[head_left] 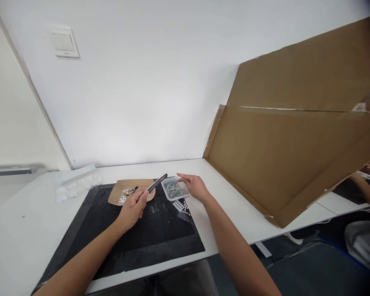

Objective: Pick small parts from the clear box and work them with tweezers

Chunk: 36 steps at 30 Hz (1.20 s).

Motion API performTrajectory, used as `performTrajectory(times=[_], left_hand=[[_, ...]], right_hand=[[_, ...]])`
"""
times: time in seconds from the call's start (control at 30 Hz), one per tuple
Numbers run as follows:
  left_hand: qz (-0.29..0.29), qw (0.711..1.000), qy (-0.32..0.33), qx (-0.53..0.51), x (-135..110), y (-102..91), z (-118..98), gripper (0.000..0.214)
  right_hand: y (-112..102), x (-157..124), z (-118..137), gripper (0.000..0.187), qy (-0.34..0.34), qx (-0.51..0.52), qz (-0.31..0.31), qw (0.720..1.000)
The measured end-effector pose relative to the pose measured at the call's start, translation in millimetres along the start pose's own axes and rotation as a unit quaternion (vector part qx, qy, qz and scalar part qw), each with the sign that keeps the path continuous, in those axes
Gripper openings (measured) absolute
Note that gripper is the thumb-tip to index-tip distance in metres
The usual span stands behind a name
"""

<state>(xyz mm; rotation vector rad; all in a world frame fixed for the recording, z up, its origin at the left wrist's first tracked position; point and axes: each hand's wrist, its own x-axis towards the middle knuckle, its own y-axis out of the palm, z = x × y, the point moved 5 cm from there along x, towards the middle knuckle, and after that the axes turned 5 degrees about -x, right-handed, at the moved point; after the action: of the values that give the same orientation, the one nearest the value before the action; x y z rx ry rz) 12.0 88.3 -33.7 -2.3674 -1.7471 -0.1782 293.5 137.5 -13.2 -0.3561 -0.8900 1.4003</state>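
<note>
My left hand (132,210) is closed around a slim black object (158,183), long and flat with a pale edge. Its far end points up and right, above the black mat; I cannot make out its exact kind. Beyond this hand lies a brown paper tray (117,190) with small white pieces and a dark thin item in it. My right hand (195,187) is at the right side of a clear plastic tub (165,192), index finger stretched out over it. Greenish-grey pieces (173,190) fill part of the tub. White small tiles (180,206) lie in rows beside it.
A black mat (148,242) covers part of the white table (27,213). Clear plastic packaging (78,185) lies at the back left. A large cardboard panel (283,152) stands on the right, with another person's arm (365,187) beyond it.
</note>
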Motion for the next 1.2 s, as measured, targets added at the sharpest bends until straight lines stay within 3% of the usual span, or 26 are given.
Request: performTrajectory(times=[0.13,0.37,0.57,0.83,1.07,1.2], left_hand=[[0.002,1.000,-0.001,-0.004,-0.7,0.7,-0.6,0.054],[-0.001,1.000,0.002,-0.001,-1.1,-0.1,-0.7,0.053],[0.000,1.000,0.000,0.001,-2.4,0.2,-2.3,0.053],[-0.004,1.000,0.000,0.003,-1.9,-0.3,-1.3,0.053],[-0.010,1.000,0.007,0.022,-3.1,-0.3,-4.1,0.051],[-0.009,0.999,0.011,0.036,-5.1,0.9,-8.7,0.051]], right_hand=[[0.1,-2.8,1.9,0.032,-0.033,0.003,0.035,0.999],[-2.1,-5.4,1.3,0.047,-0.032,0.012,0.028,0.999],[-7.8,-3.8,-2.9,0.021,-0.006,-0.024,0.006,1.000],[-6.3,-3.1,0.4,0.036,-0.036,-0.055,0.023,0.998],[-1.3,-2.0,1.5,0.013,-0.081,-0.073,0.038,0.993],[-0.4,-1.4,-3.4,0.015,-0.071,-0.085,0.039,0.993]])
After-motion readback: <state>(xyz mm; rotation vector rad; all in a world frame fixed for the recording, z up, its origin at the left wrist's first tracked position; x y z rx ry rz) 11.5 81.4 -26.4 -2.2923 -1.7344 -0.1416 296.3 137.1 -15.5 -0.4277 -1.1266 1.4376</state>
